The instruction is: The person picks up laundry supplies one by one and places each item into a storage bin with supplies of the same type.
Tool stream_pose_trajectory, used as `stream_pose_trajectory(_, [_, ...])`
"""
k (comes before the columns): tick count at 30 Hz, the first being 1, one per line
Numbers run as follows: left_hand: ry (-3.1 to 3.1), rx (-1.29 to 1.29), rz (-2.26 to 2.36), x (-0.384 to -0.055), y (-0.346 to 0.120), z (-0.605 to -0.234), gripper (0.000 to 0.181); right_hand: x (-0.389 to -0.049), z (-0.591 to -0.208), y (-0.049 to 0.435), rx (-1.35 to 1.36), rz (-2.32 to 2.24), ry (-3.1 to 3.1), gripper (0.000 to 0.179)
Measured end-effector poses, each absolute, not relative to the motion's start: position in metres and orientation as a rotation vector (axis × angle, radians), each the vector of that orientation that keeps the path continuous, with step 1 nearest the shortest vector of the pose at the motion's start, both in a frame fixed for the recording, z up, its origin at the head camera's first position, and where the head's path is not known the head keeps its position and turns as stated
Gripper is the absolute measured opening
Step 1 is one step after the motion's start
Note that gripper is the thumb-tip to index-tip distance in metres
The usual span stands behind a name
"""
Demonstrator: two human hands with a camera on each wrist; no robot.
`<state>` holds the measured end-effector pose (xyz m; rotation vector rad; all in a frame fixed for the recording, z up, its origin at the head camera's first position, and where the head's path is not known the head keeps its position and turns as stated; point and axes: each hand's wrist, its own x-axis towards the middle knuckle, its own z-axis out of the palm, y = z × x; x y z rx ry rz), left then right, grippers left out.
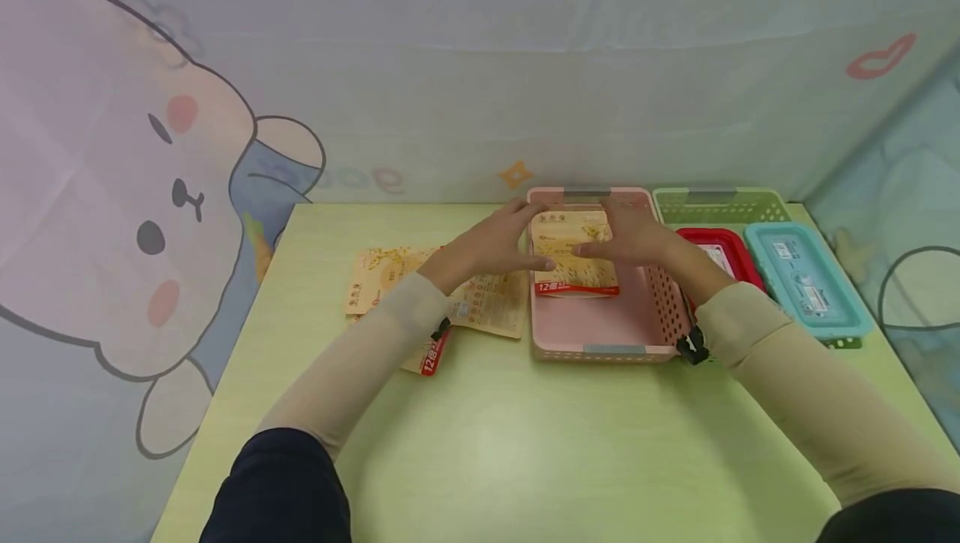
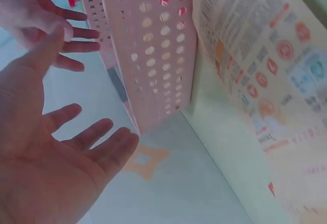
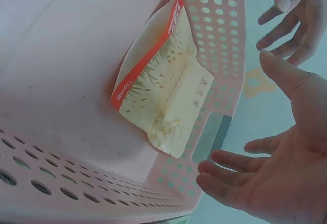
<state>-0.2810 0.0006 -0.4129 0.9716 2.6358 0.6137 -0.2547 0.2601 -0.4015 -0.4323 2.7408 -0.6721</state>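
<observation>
The left hand [image 1: 497,245] and right hand [image 1: 636,236] are hovering apart, empty, at a pink perforated plastic basket [image 1: 581,331]; inside, a rectangular yellow-and-red packet [image 1: 573,256] is leaning. Beige printed packets [image 1: 491,306] are lying leftward.

Table [image 1: 480,451], packets [image 1: 491,303], pink basket [image 1: 581,328], green basket [image 1: 720,206]

The pink basket [image 1: 603,326] looks smooth plastic, the packet [image 3: 164,92] inside it papery, the backdrop [image 1: 465,85] matt cloth.

Pouches [image 1: 491,303] partly behind left sleeve [image 1: 363,361]
</observation>
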Motion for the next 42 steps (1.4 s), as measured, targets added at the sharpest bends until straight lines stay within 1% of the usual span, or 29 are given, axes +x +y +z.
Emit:
stream_pose_trajectory(4, [2.669, 0.952, 0.560, -0.283, -0.009, -0.415, 0.109, -0.251, -0.401, 0.255, -0.434, -0.569, 2.782, 0.119])
stream_pose_trajectory(6, [2.698, 0.950, 0.507, -0.285, -0.013, -0.417, 0.113, -0.248, -0.401, 0.253, -0.446, -0.513, 2.812, 0.119])
stream_pose_trajectory(9, [2.734, 0.972, 0.434, -0.286, -0.018, -0.420, 0.115, -0.244, -0.402, 0.250, -0.448, -0.441, 2.854, 0.118])
stream_pose_trajectory(16, [2.841, 1.046, 0.259, -0.290, -0.028, -0.429, 0.108, -0.239, -0.410, 0.252, -0.461, -0.292, 2.970, 0.119])
stream_pose_trajectory(25, [2.958, 1.081, 0.237, -0.292, -0.040, -0.434, 0.102, -0.238, -0.427, 0.257, -0.611, -0.308, 3.109, 0.104])
stream_pose_trajectory(30, [2.941, 1.050, 0.224, -0.289, -0.049, -0.433, 0.099, -0.238, -0.429, 0.256, -0.694, -0.357, 3.121, 0.099])
stream_pose_trajectory(37, [2.929, 0.991, 0.239, -0.290, -0.063, -0.439, 0.097, -0.237, -0.428, 0.256, -0.734, -0.332, 3.089, 0.100])
stream_pose_trajectory(42, [2.937, 0.869, 0.208, -0.291, -0.073, -0.441, 0.097, -0.236, -0.425, 0.247, -0.738, -0.352, 3.024, 0.103])
